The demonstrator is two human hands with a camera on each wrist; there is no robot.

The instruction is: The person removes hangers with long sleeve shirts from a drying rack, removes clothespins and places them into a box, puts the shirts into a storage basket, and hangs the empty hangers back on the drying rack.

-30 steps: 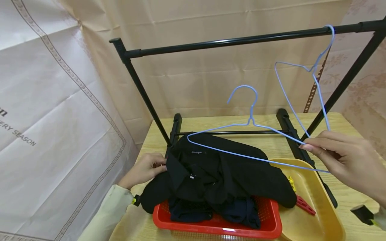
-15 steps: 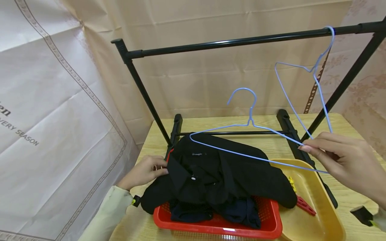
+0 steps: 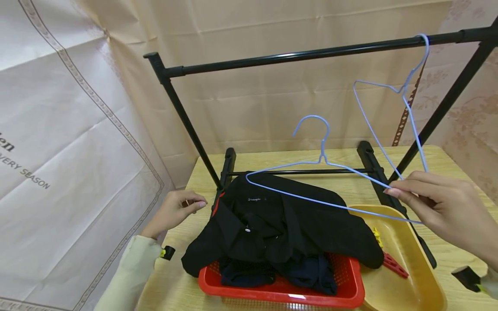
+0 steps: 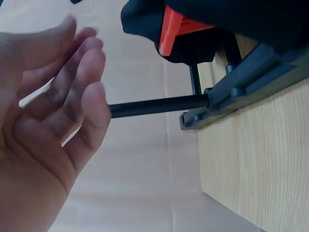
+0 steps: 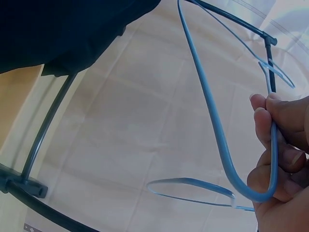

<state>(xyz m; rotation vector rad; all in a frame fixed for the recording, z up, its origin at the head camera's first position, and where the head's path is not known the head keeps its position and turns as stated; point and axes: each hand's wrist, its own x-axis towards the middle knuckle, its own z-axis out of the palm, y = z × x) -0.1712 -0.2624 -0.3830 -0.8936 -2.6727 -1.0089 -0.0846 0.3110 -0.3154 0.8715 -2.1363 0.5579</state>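
My right hand (image 3: 443, 207) pinches one shoulder of a blue wire hanger (image 3: 299, 195) near its right end. The hanger is held over a black shirt (image 3: 311, 233) with a collar and a white button, its hook pointing up. The shirt lies spread on the clothes in a red basket (image 3: 280, 298). To the left of the shirt and apart from it, my left hand (image 3: 175, 211) is raised with loosely bent fingers. Nothing lies between those fingers in the left wrist view. In the right wrist view, the hanger's rounded corner (image 5: 246, 191) rests by my fingers.
A black rack (image 3: 295, 56) stands behind the basket. A second blue hanger (image 3: 408, 90) hangs from its bar at the right. Right of the basket, a yellow tray (image 3: 412, 293) holds a red clothespin (image 3: 394, 264) and a yellow one (image 3: 376, 237). Dark folded clothes (image 3: 249, 274) lie under the shirt.
My left hand has let go of the shirt's left edge and moved away to the left and slightly up. The right hand and its hanger have hardly moved.
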